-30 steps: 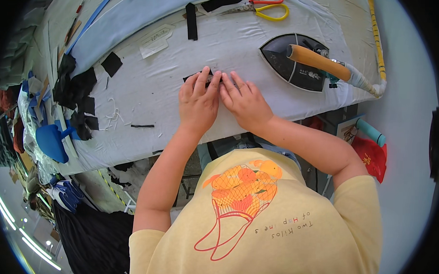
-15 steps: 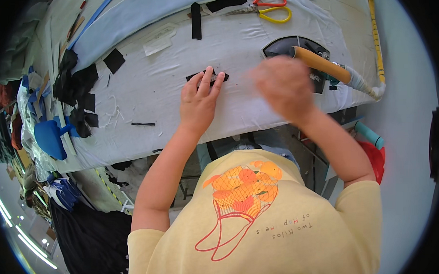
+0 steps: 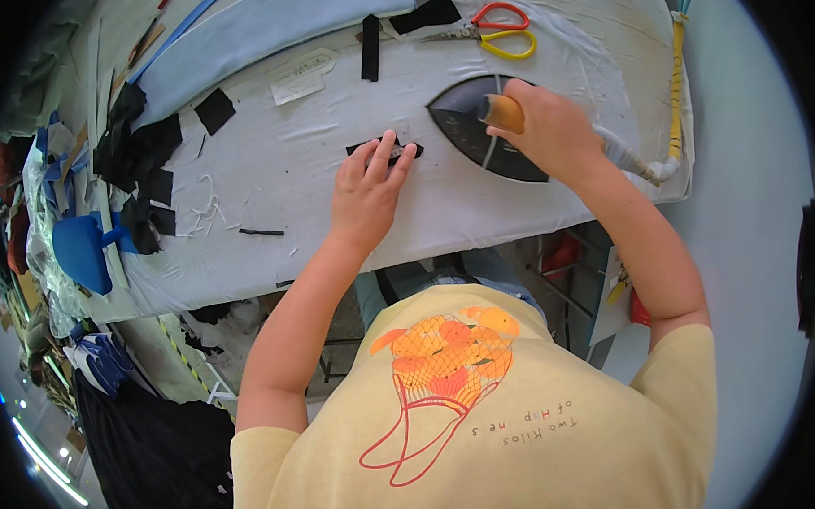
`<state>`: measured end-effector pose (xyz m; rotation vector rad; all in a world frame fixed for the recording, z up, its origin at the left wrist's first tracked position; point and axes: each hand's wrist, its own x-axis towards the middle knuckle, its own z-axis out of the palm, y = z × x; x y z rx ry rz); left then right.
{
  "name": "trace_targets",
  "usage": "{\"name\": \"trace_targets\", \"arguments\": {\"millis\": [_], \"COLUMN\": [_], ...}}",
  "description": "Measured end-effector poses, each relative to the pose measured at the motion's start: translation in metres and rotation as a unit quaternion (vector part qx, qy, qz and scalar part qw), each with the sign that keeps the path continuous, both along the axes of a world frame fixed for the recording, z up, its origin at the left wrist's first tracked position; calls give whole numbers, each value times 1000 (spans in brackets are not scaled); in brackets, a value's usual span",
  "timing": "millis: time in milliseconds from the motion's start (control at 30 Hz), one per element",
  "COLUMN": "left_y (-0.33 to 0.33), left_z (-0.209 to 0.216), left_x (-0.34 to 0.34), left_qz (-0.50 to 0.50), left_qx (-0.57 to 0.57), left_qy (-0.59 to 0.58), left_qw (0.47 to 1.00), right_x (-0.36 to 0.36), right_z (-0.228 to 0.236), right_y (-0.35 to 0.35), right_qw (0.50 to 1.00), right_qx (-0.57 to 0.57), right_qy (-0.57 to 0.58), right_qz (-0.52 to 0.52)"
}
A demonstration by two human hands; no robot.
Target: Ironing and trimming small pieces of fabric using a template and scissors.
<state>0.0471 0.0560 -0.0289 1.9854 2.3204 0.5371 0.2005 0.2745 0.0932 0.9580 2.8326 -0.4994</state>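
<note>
My right hand (image 3: pixel 556 125) is wrapped round the wooden handle (image 3: pixel 505 112) of a dark iron (image 3: pixel 461 122), whose pointed end faces left over the white cloth-covered table (image 3: pixel 293 179). To the left of it, my left hand (image 3: pixel 368 186) lies with its fingers stretched and spread over a small black fabric piece (image 3: pixel 355 149). Parts of that piece show past the fingertips, along with something small and pale between the fingers. The rest is hidden beneath them. A gap separates the iron's tip from the fabric piece.
Scissors with red and yellow handles (image 3: pixel 505 44) lie at the back, near black strips (image 3: pixel 370 49) and a pale paper pattern (image 3: pixel 303 76). Light blue fabric (image 3: pixel 253 38) spans the far side. Black scraps (image 3: pixel 151 151) pile up at the left. A wrapped hose (image 3: pixel 635 159) trails from the iron.
My right hand has gone from a blurred position beside the iron to holding its handle. The iron has turned and shifted left, toward my left hand, which stays on the black fabric.
</note>
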Motion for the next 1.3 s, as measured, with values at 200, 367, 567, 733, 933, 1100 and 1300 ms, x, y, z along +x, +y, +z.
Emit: {"name": "trace_targets", "arguments": {"millis": [200, 367, 567, 733, 933, 1100, 1300], "left_y": [2, 1, -3, -5, -22, -40, -51], "left_z": [7, 6, 5, 6, 17, 28, 27], "left_x": [-3, -14, -21, -21, -23, -23, -32], "left_qz": [-11, -39, -87, -92, -34, 41, 75], "left_qx": [-17, -8, -15, -11, 50, 62, 83], "left_qy": [-6, -61, -13, -3, -83, -111, -109], "left_qw": [1000, 997, 996, 996, 995, 991, 988], "right_x": [-31, -32, -35, -41, -63, -88, -73], "right_z": [-10, -15, -15, -9, -13, -10, -8], "right_y": [-19, -29, -38, -36, -54, -75, -68], "right_qw": [998, 996, 994, 997, 997, 993, 991], "right_qx": [-37, -19, 77, -10, -61, -96, -91], "right_qy": [-38, -40, -11, -42, -42, -7, -49], "right_qz": [36, 77, 74, 57, 29, 64, 84]}}
